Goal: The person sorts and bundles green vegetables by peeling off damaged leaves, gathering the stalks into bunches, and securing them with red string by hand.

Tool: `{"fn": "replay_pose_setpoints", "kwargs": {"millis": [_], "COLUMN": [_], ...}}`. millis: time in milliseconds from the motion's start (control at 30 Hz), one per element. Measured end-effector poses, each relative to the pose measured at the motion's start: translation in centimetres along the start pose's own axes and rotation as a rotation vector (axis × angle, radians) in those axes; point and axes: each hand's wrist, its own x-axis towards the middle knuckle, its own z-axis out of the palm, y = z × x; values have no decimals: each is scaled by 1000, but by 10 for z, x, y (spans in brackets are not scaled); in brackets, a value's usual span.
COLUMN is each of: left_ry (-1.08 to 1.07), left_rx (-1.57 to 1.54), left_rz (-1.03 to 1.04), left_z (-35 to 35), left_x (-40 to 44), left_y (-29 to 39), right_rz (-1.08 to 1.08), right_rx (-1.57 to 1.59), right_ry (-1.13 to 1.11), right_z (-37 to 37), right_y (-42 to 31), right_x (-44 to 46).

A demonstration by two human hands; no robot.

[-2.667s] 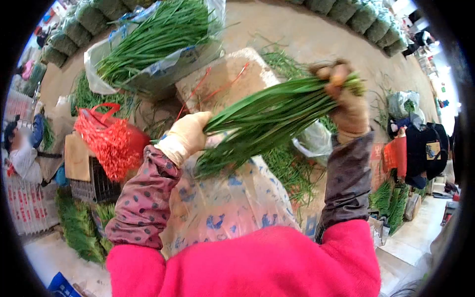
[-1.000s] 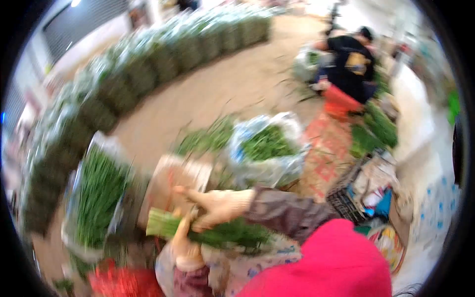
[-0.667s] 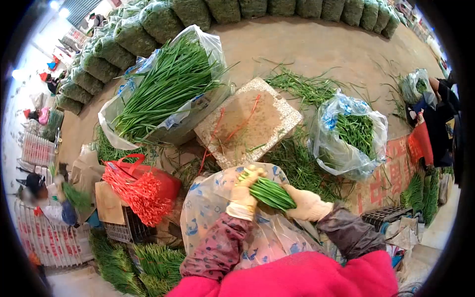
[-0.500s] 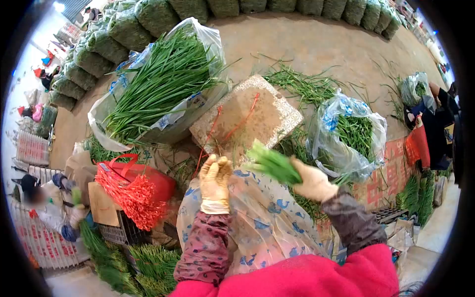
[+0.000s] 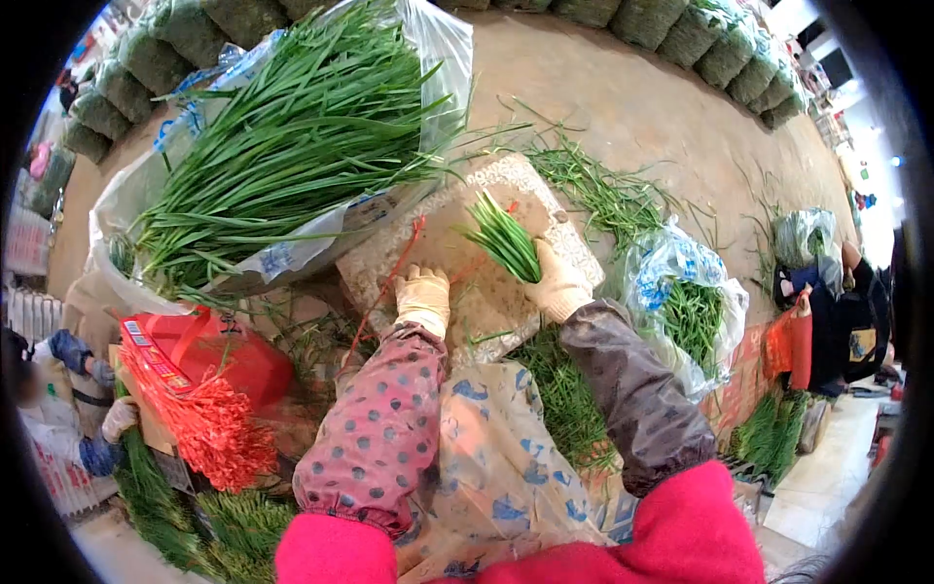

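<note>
My right hand (image 5: 562, 282), in a pale glove, grips a small bunch of green chives (image 5: 502, 238) by one end, with the leaf tips pointing up and to the left over the board. The worn, patterned board (image 5: 486, 316) lies in front of me. My left hand (image 5: 423, 295), in a yellowish glove, rests at its left part with fingers forward and only partly showing; I see nothing held in it. One red tie (image 5: 413, 237) lies across the board beside those fingers. A second red tie (image 5: 470, 270) lies partly under the chives.
A large open plastic bag of long chives (image 5: 292, 146) stands at the left. Below it sits a red bag with red ties (image 5: 209, 428). At the right is a plastic bag of cut greens (image 5: 693, 316). Loose leaves (image 5: 593, 185) litter the floor. Another person's gloved hand (image 5: 120, 419) shows far left.
Both hands have moved forward onto or over the board. My right hand has swung the chives up and left above it. The view has shifted, so the large bag appears closer.
</note>
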Motion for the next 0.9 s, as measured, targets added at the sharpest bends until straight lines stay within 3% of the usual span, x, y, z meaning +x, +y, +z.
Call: {"fn": "replay_pose_setpoints", "kwargs": {"millis": [300,333,400,433,500,533,567,600,733,800,833,867,900], "left_ry": [-11,122,14,136,139,31,-45,-207,-214,-379,-393,-383,-227], "left_rx": [1,50,35,15,-56,-59,-122,-163,-275,-295,-386,-456,-590], "left_rz": [135,124,120,130,243,250,271,130,27,169,126,116,65], "left_z": [18,28,24,28,25,20,-7,-11,-3,-47,-59,-72,-71], "left_x": [6,3,4,0,-8,-11,-19,-19,-30,-56,-67,-79,-92], "left_y": [15,19,30,34,37,38,41,50,61,41,33,22,9], "right_rz": [-58,-100,-172,-171,-398,-319,-351,-388,-492,-475,-411,-437,-380], "right_rx": [40,55,-14,-10,-72,-146,-245,-331,-343,-327,-313,-342,-398], "right_ry": [77,109,43,44,74,-8,47,108,214,205,144,196,192], "right_z": [-6,-10,-11,-8,3,16,25,34,72,60,53,55,51], "right_y": [26,22,22,23,14,11,6,3,21,22,22,38,47], "right_x": [-3,-7,-10,-11,-13,-6,-7,-8,11,15,25,39,50]}}
